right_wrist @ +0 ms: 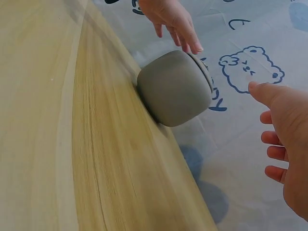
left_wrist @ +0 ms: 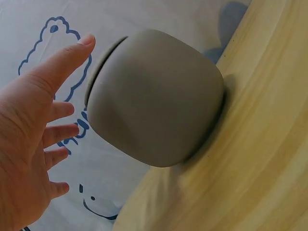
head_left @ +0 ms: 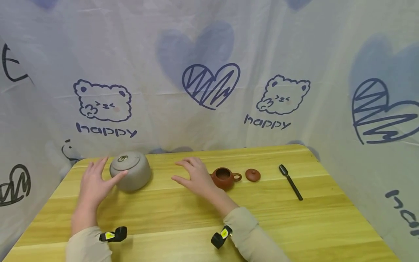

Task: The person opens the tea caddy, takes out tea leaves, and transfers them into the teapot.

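One grey jar [head_left: 135, 180], rounded and matt, stands with its lid [head_left: 131, 160] on near the far left corner of the counter [head_left: 176, 225]. The left hand [head_left: 94, 185] is beside it, the right hand [head_left: 198, 178] farther right; the fingers [left_wrist: 65, 60] of both are spread and released. One open brown teapot [head_left: 228, 185], its inside dark, stands near the far edge; one small lid [head_left: 252, 175] and one black spoon [head_left: 291, 182] lie right of it.

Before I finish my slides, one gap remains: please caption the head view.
Left hand beside a gray jar, right hand near an open teapot; lid and black spoon lie on the table.
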`<state>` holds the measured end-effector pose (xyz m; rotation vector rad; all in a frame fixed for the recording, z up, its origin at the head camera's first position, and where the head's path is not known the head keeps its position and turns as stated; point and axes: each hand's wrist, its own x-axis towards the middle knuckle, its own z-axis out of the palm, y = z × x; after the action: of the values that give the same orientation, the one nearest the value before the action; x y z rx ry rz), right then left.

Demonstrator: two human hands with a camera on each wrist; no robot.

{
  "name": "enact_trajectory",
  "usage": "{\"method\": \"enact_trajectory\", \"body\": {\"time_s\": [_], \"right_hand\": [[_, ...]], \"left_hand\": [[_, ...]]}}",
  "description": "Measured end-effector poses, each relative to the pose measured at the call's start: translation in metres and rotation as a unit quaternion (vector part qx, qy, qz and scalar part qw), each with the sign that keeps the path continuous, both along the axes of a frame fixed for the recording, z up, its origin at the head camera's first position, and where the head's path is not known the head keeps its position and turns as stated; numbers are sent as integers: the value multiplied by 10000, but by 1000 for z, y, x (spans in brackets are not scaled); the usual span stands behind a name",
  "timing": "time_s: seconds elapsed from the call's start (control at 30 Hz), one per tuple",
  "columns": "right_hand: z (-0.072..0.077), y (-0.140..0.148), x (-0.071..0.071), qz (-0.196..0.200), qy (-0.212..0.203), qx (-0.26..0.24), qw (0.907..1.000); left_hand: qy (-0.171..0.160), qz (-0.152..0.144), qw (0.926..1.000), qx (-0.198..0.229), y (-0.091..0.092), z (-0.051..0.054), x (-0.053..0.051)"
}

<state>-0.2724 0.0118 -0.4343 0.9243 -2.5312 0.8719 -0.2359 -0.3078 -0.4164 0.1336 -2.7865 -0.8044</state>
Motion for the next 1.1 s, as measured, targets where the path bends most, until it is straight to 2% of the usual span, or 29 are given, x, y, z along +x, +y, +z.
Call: {"method": "enact_trajectory", "body": {"time_s": [0.23,0.4,0.57,0.7,0.93,1.1], "right_hand": [[-3,-13,-7,8,49,69,10000],[-8,-25,-12,-15,-8,252,9997],[-12,-45,-22,-69,33,559,9984],[-11,-62,-30,-152,19,800,9967],[-8,-88,-37,-298,-114,1395,9897],[-6,-101,-44,-329,-135,1664,9854]], "left_hand": [[-67,-143,9999,-34,-3,-9,-7],[-102,-223,9997,-55,-3,-10,-10],[7,-368,9990,-257,-10,-11,-20],[131,-556,9970,-531,-16,-8,-29],[128,-770,9914,-1054,-19,2,-34],[1,-854,9885,-1245,-17,7,-36]]}}
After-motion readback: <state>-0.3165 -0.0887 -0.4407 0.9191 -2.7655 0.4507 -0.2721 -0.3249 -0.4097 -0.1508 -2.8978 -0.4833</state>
